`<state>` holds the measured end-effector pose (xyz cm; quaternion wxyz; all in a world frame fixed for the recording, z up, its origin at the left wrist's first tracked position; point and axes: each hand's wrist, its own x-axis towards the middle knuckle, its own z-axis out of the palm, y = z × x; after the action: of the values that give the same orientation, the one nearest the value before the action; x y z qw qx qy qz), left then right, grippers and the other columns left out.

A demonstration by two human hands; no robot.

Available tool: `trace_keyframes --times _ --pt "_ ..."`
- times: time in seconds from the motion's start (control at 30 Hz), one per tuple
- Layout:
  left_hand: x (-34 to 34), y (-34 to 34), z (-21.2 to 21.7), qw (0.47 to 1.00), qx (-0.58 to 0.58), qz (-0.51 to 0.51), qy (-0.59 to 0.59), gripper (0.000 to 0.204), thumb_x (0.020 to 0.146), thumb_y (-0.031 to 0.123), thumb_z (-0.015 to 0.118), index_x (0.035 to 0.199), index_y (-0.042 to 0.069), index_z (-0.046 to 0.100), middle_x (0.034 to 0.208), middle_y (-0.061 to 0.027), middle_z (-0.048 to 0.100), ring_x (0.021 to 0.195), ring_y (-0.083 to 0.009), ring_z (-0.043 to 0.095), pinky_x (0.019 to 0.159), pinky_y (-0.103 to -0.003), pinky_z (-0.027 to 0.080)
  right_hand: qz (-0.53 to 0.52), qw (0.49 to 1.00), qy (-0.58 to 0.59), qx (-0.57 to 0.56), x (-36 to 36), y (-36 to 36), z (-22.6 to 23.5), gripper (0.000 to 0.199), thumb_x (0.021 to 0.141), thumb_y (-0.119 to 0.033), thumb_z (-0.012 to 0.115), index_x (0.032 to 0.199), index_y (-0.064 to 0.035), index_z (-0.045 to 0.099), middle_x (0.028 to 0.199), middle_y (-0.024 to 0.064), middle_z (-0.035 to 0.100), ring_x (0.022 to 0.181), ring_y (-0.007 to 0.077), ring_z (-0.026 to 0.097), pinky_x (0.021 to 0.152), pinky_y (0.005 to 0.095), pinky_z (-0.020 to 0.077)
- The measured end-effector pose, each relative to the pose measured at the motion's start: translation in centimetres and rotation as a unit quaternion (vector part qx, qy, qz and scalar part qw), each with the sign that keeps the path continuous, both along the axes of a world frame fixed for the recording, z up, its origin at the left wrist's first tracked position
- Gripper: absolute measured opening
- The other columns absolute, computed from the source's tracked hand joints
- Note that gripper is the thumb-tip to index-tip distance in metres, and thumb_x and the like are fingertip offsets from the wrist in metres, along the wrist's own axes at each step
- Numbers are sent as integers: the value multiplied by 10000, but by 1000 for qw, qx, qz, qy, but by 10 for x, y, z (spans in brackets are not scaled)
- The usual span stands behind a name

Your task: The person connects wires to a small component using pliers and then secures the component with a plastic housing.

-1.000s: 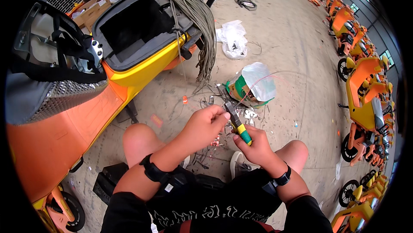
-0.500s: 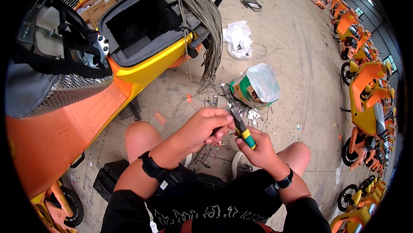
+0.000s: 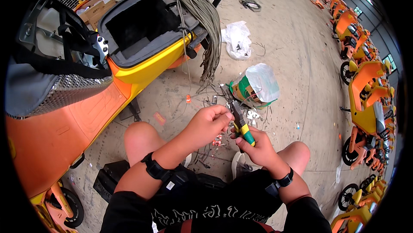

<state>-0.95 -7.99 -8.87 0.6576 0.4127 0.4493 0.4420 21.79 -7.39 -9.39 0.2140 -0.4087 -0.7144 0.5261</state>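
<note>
My right hand [image 3: 259,147] grips a pair of pliers [image 3: 245,130] with green and yellow handles, its dark jaws pointing up and away from me. Close beside the jaws, my left hand [image 3: 214,123] is closed in a pinch; whatever lies between its fingertips is too small to make out. A thin reddish wire [image 3: 253,95] shows just beyond the jaws, in front of the open bag. Below my left hand, a small red and white piece [image 3: 217,140] lies on the floor among scraps.
A green and white open bag [image 3: 263,84] stands ahead, dark wire scraps around it. At left is an orange and yellow scooter [image 3: 142,76] with a bundle of cables [image 3: 202,22] draped over it. A clear plastic bag [image 3: 237,39] lies farther off. Rows of scooters [image 3: 365,89] line the right.
The pliers have tilted more upright and their handles look farther apart. My left fingers have closed in more tightly, and a thin reddish wire now shows past the jaws.
</note>
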Motion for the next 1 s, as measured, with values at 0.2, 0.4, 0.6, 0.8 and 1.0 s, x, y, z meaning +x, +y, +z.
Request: trace_keyframes --times 0.2,0.4,0.6,0.8,1.0 --pt "7 -8 18 974 77 59 204 154 985 146 671 999 -7 672 740 -33 671 615 -95 591 568 -279 470 -9 997 2 -78 1 -2 -4 284 1002 -156 656 1206 39 681 989 51 650 749 83 593 672 258 496" --pt "12 -9 0 906 211 98 353 186 944 209 674 896 32 645 711 -164 669 636 -373 661 589 -456 517 -6 999 -24 -38 -1 -3 -2 271 1002 -161 656 1181 40 688 964 49 654 748 87 587 668 272 493" --pt "12 -9 3 888 237 92 384 179 953 207 649 904 37 621 759 -155 673 703 -393 662 623 -495 517 -16 997 -50 -56 -2 -3 5 262 992 -184 678 1140 31 692 919 43 661 752 83 558 671 281 481" --pt "14 -9 -2 861 269 108 419 153 929 174 699 921 30 649 750 -159 670 645 -356 656 583 -436 504 -14 998 -60 27 -2 -4 0 238 980 -184 686 1069 36 681 909 108 653 780 168 597 725 332 499" --pt "16 -12 0 842 276 110 451 140 924 172 698 906 43 646 738 -152 668 638 -368 657 577 -456 508 -25 994 -86 61 -5 -3 4 270 936 -204 710 975 61 674 1068 255 692 933 442 672 817 451 536"
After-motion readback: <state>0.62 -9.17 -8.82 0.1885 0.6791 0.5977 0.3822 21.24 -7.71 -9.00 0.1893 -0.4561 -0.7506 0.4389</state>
